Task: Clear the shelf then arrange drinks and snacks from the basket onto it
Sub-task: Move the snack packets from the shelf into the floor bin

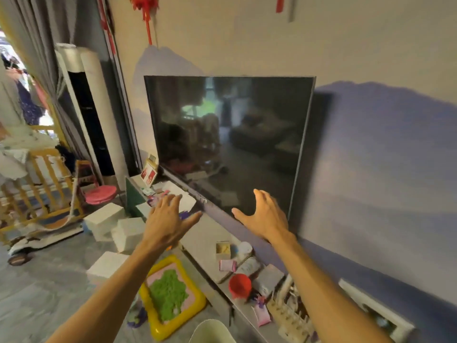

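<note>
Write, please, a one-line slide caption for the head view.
Left hand and right hand, both open and empty, reach over the cluttered shelf beneath a dark television.

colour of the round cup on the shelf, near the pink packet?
Red cup, on the grey shelf; head view, lower centre.

Dark TV [228, 142] vs blue wall [385, 169], grey floor [37, 288]

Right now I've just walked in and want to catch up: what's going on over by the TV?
A person stretches both arms over the low shelf under the TV. The left hand and right hand are open with fingers spread, holding nothing. The shelf is not yet cleared: a red cup, a small box and a pink packet sit on it.
</note>
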`<state>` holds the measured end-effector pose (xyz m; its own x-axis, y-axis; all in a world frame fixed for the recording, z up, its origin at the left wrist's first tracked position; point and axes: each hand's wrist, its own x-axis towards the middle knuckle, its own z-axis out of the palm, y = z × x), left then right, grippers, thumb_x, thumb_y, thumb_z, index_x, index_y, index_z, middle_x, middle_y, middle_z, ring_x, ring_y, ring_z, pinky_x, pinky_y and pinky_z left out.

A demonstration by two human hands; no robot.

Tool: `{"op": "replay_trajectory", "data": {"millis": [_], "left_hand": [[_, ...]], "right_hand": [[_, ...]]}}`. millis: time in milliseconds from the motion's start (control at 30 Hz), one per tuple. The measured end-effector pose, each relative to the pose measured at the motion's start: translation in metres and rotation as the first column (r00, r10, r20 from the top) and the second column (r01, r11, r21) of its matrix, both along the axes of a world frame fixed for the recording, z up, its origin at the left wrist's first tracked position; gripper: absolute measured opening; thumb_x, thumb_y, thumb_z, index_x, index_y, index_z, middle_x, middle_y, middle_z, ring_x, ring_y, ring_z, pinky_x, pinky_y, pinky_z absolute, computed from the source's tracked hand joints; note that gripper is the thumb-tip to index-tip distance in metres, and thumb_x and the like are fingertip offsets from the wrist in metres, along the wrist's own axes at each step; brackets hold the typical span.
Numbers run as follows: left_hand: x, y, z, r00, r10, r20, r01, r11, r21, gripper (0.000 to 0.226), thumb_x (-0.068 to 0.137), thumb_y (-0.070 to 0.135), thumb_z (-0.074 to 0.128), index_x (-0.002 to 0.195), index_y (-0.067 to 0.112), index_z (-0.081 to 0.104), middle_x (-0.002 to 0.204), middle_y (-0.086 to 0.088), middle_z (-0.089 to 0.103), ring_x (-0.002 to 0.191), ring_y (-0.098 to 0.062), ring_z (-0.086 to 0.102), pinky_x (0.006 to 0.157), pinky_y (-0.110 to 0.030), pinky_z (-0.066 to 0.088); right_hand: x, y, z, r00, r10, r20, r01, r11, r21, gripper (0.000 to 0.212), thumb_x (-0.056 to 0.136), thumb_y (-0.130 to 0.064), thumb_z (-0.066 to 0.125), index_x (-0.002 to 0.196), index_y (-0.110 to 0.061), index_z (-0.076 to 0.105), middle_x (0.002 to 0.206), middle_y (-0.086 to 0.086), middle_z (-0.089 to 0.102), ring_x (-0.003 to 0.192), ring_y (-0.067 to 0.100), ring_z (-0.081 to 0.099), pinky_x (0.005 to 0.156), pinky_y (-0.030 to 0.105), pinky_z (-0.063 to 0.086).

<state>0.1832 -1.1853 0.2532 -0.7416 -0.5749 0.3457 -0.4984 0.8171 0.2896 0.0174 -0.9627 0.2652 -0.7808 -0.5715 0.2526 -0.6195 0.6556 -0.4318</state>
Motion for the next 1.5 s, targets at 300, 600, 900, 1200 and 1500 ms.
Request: {"op": "replay_trajectory", "data": {"millis": [300, 600, 900, 1200, 1500], "left_hand": [[-0.063, 0.162, 0.017, 0.921, -0.390, 0.008, 0.390, 0.921, 0.001, 0.106, 0.083, 0.097, 0.029, 0.157, 0.022, 0.042, 0.161, -0.007, 0.043, 0.145, -0.032, 0.045, 0.115, -0.057, 0.044], [-0.073, 0.427, 0.022, 0.667, -0.744, -0.037, 0.745, 0.668, 0.003, 0.104, 0.084, 0.096, 0.032, 0.155, 0.022, 0.044, 0.159, -0.008, 0.045, 0.140, -0.034, 0.048, 0.112, -0.057, 0.043], [-0.002, 0.738, 0.003, 0.368, -0.928, -0.060, 0.930, 0.365, 0.051, 0.108, 0.082, 0.098, 0.030, 0.153, 0.019, 0.047, 0.154, -0.008, 0.049, 0.137, -0.033, 0.050, 0.109, -0.054, 0.048], [0.038, 0.937, -0.026, 0.159, -0.987, 0.037, 0.981, 0.162, 0.104, 0.104, 0.082, 0.096, 0.033, 0.154, 0.022, 0.046, 0.157, -0.006, 0.045, 0.141, -0.032, 0.047, 0.114, -0.055, 0.043], [-0.046, 1.132, -0.119, 0.135, -0.975, 0.178, 0.939, 0.183, 0.293, 0.111, 0.076, 0.101, 0.027, 0.159, 0.028, 0.036, 0.168, -0.004, 0.029, 0.149, -0.035, 0.040, 0.119, -0.061, 0.038]], "right_hand": [[0.050, 0.213, 0.023, 0.892, -0.447, -0.063, 0.449, 0.893, 0.024, 0.099, 0.091, -0.079, 0.054, 0.162, -0.014, 0.030, 0.167, 0.011, 0.035, 0.151, 0.033, 0.035, 0.115, 0.047, 0.042], [0.157, 0.485, 0.031, 0.610, -0.786, -0.101, 0.791, 0.612, 0.006, 0.098, 0.090, -0.078, 0.054, 0.159, -0.012, 0.035, 0.162, 0.011, 0.040, 0.147, 0.033, 0.039, 0.112, 0.044, 0.043], [0.315, 0.757, 0.016, 0.287, -0.954, -0.084, 0.958, 0.285, 0.027, 0.102, 0.088, -0.083, 0.052, 0.159, -0.011, 0.037, 0.163, 0.013, 0.041, 0.149, 0.033, 0.039, 0.117, 0.048, 0.041], [0.390, 0.913, -0.026, 0.069, -0.998, -0.007, 0.995, 0.069, 0.077, 0.101, 0.077, -0.092, 0.042, 0.148, -0.021, 0.046, 0.149, 0.006, 0.055, 0.136, 0.031, 0.054, 0.108, 0.049, 0.052], [0.297, 1.083, -0.111, 0.087, -0.993, 0.077, 0.964, 0.103, 0.246, 0.093, 0.078, -0.091, 0.045, 0.141, -0.023, 0.048, 0.140, 0.004, 0.059, 0.129, 0.030, 0.058, 0.102, 0.049, 0.054]]}}
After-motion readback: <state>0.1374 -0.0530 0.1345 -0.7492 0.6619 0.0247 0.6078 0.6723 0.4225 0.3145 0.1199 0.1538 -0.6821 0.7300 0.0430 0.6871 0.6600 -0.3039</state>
